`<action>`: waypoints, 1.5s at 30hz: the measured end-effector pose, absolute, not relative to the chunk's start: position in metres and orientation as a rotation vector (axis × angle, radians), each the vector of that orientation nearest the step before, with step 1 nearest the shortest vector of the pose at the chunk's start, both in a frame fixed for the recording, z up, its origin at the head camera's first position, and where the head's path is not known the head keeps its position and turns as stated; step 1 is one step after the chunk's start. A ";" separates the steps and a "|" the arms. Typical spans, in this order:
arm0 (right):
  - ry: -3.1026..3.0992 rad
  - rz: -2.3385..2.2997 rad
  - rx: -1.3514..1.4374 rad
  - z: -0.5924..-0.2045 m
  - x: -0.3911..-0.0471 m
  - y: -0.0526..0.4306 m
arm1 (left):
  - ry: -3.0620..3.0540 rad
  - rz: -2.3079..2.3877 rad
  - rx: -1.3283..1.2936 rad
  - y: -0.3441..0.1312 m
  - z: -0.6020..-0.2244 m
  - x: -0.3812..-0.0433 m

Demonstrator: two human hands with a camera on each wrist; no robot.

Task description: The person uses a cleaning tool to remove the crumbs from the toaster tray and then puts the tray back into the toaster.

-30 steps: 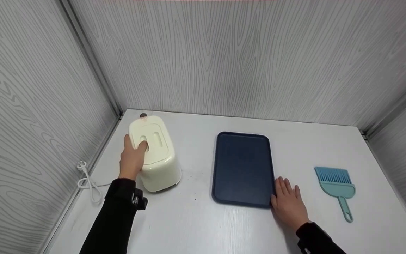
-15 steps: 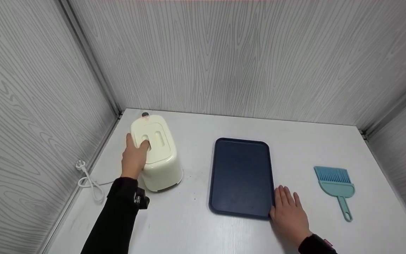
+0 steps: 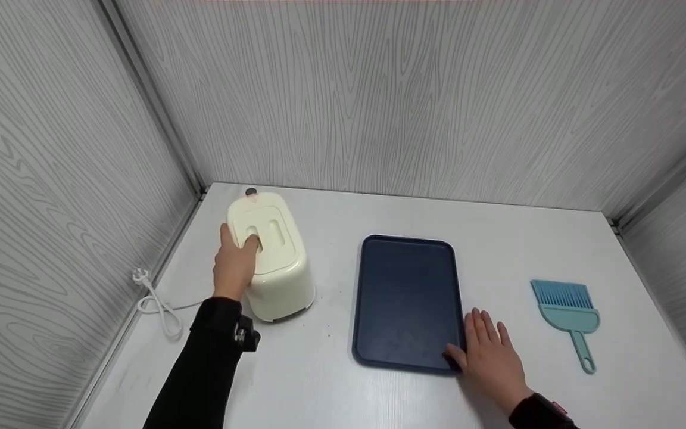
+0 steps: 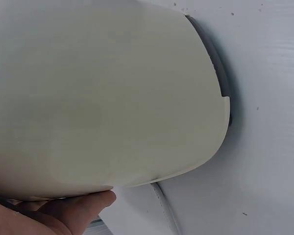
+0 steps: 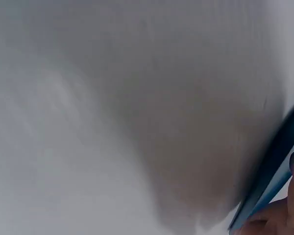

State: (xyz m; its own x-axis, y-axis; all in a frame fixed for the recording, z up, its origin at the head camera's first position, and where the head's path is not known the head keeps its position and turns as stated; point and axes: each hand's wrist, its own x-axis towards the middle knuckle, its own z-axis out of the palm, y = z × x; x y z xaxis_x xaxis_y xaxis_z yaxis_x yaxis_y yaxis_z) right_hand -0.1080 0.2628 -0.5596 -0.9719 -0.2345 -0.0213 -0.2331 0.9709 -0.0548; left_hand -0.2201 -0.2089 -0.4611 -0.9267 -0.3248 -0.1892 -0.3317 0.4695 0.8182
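I've got the left hand [image 3: 234, 271] gripping the cream appliance [image 3: 267, 253], now slid slightly away from the left edge of the white surface [image 3: 295, 387]. And there, my right hand [image 3: 492, 363] brings its thumb over the near-right corner of the blue tray [image 3: 408, 304], mid-surface, pinching it: looks secured.
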 end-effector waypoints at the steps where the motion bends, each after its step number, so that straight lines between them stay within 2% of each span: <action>1: 3.090 -0.105 -0.372 -0.556 -0.111 0.262 | 2.688 1.499 -0.604 -0.207 -0.462 -0.220; 12: 3.050 -0.479 -0.468 -0.522 -0.147 0.231 | 2.683 1.530 -0.651 -0.185 -0.463 -0.223; 22: 2.619 -1.192 -0.358 -0.520 -0.158 0.165 | 2.659 1.570 -0.749 -0.165 -0.464 -0.225; 29: 2.446 -1.397 -0.348 -0.523 -0.160 0.131 | 2.633 1.602 -0.798 -0.153 -0.466 -0.226; 36: 2.326 -1.514 -0.219 -0.525 -0.168 0.108 | 2.631 1.590 -0.810 -0.144 -0.463 -0.229; 45: 1.835 -1.892 -0.014 -0.529 -0.171 0.080 | 2.636 1.579 -0.813 -0.136 -0.461 -0.232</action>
State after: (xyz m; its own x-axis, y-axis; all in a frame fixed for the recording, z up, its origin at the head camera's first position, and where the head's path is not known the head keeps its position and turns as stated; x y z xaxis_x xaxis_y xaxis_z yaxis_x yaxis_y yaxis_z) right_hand -0.1710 0.0801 -0.5287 -0.8748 -0.3545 -0.3302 0.3410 0.0336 -0.9395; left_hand -0.2322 -0.1359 -0.4608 -0.8685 -0.4425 -0.2236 -0.4058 0.3755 0.8333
